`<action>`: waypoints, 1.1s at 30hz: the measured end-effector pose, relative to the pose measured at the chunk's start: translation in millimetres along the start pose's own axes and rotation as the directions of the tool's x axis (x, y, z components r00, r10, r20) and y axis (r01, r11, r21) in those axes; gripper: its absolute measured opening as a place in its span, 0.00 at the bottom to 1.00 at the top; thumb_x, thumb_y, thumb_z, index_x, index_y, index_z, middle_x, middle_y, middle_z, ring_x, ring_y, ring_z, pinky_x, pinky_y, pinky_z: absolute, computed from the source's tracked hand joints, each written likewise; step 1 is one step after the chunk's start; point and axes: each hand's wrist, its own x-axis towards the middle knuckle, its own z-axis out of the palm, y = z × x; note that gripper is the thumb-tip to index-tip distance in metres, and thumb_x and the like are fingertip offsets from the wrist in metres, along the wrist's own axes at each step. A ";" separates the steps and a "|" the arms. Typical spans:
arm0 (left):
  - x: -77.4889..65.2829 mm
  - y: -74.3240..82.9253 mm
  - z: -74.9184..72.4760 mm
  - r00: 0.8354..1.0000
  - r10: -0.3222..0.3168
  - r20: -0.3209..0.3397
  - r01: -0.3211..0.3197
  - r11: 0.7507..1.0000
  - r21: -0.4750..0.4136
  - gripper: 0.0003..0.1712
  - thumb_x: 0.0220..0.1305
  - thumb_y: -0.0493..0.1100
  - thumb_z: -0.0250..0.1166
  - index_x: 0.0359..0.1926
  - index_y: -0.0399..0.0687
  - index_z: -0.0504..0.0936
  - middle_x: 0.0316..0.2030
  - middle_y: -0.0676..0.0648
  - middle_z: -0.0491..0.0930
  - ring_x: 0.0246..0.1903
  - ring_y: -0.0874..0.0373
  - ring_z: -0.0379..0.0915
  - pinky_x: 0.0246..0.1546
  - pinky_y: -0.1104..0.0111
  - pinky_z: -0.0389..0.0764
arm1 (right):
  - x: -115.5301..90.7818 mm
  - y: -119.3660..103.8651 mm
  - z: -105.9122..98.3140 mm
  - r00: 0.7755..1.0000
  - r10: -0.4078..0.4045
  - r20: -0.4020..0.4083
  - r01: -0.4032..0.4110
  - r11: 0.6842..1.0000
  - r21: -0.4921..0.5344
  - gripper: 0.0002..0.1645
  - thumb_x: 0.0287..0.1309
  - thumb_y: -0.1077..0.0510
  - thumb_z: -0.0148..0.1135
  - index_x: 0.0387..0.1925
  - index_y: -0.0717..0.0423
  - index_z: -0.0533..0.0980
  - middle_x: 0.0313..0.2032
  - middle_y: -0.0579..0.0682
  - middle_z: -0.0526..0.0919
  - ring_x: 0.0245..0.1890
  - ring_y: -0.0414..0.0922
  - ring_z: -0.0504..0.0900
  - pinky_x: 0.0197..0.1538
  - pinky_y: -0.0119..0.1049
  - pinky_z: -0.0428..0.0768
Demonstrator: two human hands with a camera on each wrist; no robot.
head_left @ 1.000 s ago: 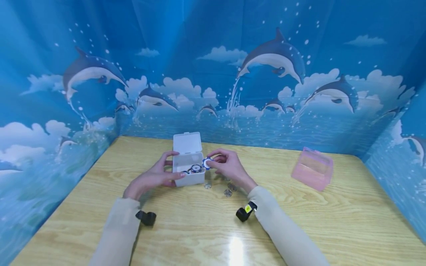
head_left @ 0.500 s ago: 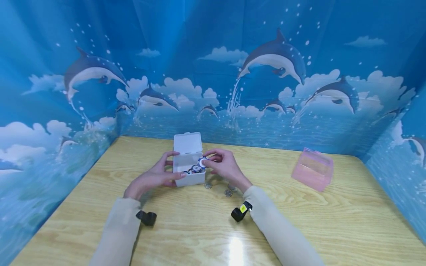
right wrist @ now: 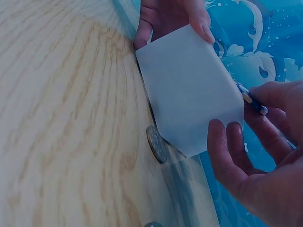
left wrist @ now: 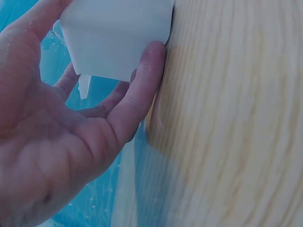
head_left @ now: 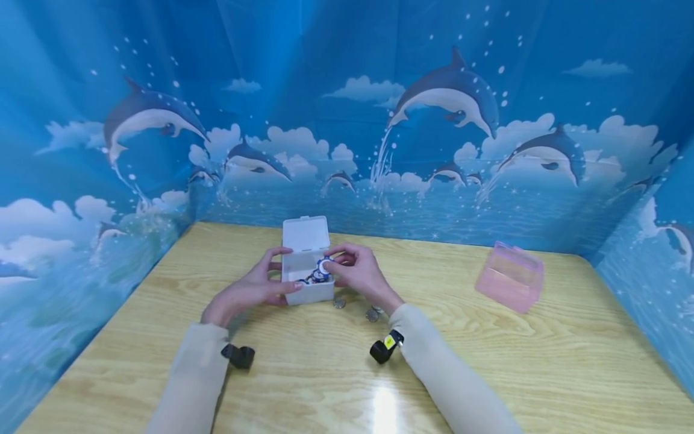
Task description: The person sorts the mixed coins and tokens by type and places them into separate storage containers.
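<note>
A white plastic box (head_left: 309, 295) stands on the table with its lid (head_left: 305, 233) raised at the back. My left hand (head_left: 249, 291) grips the box from the left, thumb over the front rim. In the left wrist view its fingers (left wrist: 142, 90) spread along the box's side. Between thumb and fingers, my right hand (head_left: 364, 275) pinches a blue-and-white poker chip (head_left: 325, 266), tilted over the box's opening by the right rim. Other poker chips (head_left: 311, 278) lie inside the box. Seen from the right wrist, the held chip (right wrist: 254, 102) is edge-on at the rim.
Silvery coins (head_left: 372, 315) lie right of the box, partly under my right hand; one coin (right wrist: 156, 144) is close to its base. A translucent pink box (head_left: 509, 278) stands at the back right. A blue dolphin-print curtain (head_left: 347, 150) bounds the table's back and sides.
My right hand has moved left with the poker chip, from beside the right rim to over the box's opening. My left hand and the box have stayed in place.
</note>
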 end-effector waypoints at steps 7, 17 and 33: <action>0.8 -0.8 -1.2 1.000 -0.009 -0.007 0.009 1.000 -0.018 0.55 0.65 0.48 0.73 0.79 0.66 0.44 0.74 0.37 0.54 0.64 0.36 0.72 0.53 0.54 0.88 | 0.7 -1.7 2.9 1.000 0.004 -0.021 -0.004 1.000 -0.023 0.19 0.65 0.57 0.69 0.56 0.57 0.81 0.44 0.56 0.87 0.39 0.42 0.85 0.39 0.44 0.91; 0.9 -3.2 -2.7 1.000 0.003 -0.002 -0.003 1.000 -0.019 0.55 0.65 0.47 0.72 0.79 0.65 0.43 0.74 0.36 0.53 0.64 0.35 0.72 0.53 0.53 0.88 | -1.1 -1.9 3.0 1.000 0.001 -0.010 -0.002 0.997 -0.071 0.19 0.67 0.52 0.68 0.57 0.52 0.82 0.52 0.52 0.86 0.46 0.46 0.85 0.40 0.40 0.91; -1.1 0.3 -1.9 1.000 -0.003 -0.004 0.003 1.000 0.009 0.54 0.66 0.48 0.72 0.79 0.66 0.44 0.75 0.36 0.52 0.66 0.34 0.70 0.54 0.54 0.88 | -6.5 -4.6 -5.8 0.999 -0.004 0.038 0.006 0.999 -0.048 0.23 0.67 0.53 0.66 0.59 0.58 0.80 0.56 0.54 0.84 0.54 0.58 0.85 0.48 0.49 0.90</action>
